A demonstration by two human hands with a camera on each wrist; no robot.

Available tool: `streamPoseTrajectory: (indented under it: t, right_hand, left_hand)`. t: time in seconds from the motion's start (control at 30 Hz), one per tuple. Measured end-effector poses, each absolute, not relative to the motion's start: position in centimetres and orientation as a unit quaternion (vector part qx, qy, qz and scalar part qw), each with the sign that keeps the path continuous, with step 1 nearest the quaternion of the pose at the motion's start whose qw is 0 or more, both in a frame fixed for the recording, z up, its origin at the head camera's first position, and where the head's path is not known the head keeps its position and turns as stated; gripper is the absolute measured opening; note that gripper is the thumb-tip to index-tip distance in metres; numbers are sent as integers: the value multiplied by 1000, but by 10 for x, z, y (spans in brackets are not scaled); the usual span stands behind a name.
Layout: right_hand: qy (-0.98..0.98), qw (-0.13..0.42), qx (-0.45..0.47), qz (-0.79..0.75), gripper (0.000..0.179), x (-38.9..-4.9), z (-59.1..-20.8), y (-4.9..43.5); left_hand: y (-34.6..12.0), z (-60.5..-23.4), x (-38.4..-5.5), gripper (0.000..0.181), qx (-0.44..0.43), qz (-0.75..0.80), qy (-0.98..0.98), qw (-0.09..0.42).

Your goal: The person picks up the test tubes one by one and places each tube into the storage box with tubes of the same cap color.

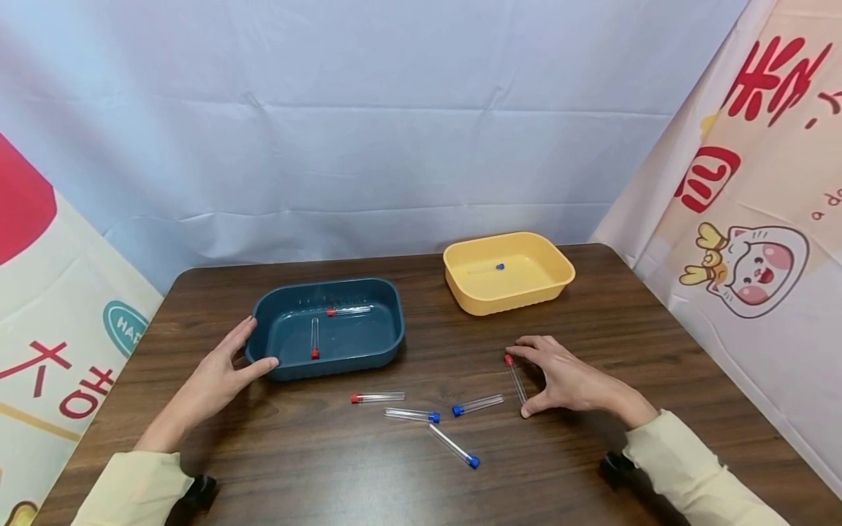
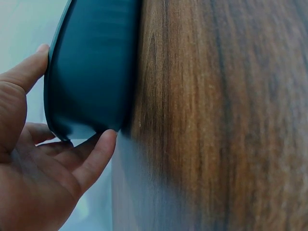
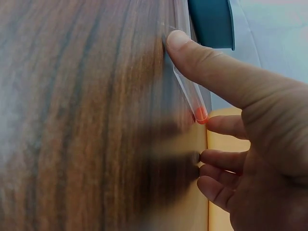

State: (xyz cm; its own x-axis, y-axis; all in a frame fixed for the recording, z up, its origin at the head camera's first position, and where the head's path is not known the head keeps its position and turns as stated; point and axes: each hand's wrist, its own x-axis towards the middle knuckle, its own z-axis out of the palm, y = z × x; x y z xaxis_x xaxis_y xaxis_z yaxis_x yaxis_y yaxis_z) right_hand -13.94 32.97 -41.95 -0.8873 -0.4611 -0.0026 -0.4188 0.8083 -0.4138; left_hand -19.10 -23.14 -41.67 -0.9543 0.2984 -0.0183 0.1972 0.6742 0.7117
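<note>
My left hand holds the left corner of a dark teal plastic basin, thumb on the front rim and fingers along the side. Two red-capped test tubes lie inside that basin. On the right, my right hand pinches a clear test tube lengthwise, index finger at its red cap and thumb at the other end. Whether this tube is off the table cannot be told. In the left wrist view the basin wall stands between thumb and fingers.
A red-capped tube and three blue-capped tubes lie on the wooden table between the hands. At the back right stands a yellow basin, holding a blue-capped tube. A pale cloth hangs behind the table.
</note>
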Motion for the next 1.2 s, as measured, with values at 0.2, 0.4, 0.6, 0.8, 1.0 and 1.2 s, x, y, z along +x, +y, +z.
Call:
streamPoseTrajectory:
  t: [0.2,0.4,0.6,0.8,1.0,1.2]
  right_hand:
    - [950,53,-233,-201,100,-139,-419,329]
    - [951,56,-232,-197,101,-140,-419,329]
    - [950,61,-239,-191,102,-141,-417,329]
    - [950,64,-243,-185,97,-142,-416,329]
    - [950,69,-240,-186,92,-142,-416,329]
    - [950,61,-239,-192,89,-141,-417,329]
  left_hand:
    - [-230,-417,-191,96,136,381,912,62]
    - [-230,-418,-192,96,137,382,912,63]
    - [-230,-418,-192,96,137,384,911,62]
    - [-230,-419,-192,96,136,384,911,60]
    - [-230,-419,-191,96,135,384,911,61]
    - [-230,-419,-191,97,135,384,911,61]
